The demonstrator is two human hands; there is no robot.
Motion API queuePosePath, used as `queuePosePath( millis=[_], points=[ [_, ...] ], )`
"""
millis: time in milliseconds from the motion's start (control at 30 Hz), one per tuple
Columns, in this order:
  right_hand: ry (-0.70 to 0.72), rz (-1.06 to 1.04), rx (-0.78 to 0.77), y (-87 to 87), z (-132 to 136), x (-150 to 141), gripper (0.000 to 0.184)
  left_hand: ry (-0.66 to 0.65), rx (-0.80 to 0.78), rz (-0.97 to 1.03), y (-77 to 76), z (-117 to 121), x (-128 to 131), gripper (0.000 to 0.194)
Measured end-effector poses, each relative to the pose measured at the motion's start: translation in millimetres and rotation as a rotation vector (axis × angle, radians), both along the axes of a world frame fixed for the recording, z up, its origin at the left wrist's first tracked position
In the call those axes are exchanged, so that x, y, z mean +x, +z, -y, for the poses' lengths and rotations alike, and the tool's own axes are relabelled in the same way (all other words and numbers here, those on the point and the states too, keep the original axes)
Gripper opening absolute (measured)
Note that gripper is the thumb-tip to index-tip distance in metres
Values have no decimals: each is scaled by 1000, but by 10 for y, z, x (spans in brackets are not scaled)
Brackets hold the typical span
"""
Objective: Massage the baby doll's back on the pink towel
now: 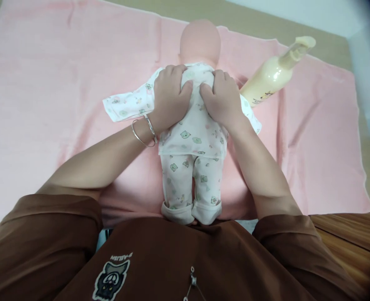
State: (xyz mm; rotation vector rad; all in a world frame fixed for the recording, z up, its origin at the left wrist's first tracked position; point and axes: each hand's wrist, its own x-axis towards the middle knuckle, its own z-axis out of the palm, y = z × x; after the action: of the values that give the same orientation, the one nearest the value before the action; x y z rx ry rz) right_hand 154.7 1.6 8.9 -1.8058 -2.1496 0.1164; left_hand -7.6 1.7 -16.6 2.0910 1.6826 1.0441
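A baby doll (191, 129) lies face down, its bald head pointing away from me. It wears a white top and trousers printed with small animal figures. My left hand (171, 95) is cupped over the doll's left shoulder, thumb against the upper back, fingers curled over the shoulder. Over the other shoulder my right hand (221, 97) grips the same way, its thumb near the spine. Both sets of fingertips are partly hidden. One sleeve (125, 104) spreads out to the left; the other shows only partly past my right wrist.
A pink cloth (62, 75) with some creases covers most of the tan surface (329, 46) beneath the doll. To the right, a pale yellow pump bottle (269, 77) stands close to my right hand. Wooden flooring (348, 234) shows at the lower right.
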Motion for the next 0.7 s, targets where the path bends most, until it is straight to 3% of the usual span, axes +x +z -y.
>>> queuePosePath(
  millis=[367, 700],
  points=[
    [-17, -60, 23, -84, -38, -3, 32, 51, 35, 12, -149, -77, 49, 33],
    [6, -91, -14, -42, -28, 15, 30, -20, 64, 20, -107, -72, -14, 36]
  ],
)
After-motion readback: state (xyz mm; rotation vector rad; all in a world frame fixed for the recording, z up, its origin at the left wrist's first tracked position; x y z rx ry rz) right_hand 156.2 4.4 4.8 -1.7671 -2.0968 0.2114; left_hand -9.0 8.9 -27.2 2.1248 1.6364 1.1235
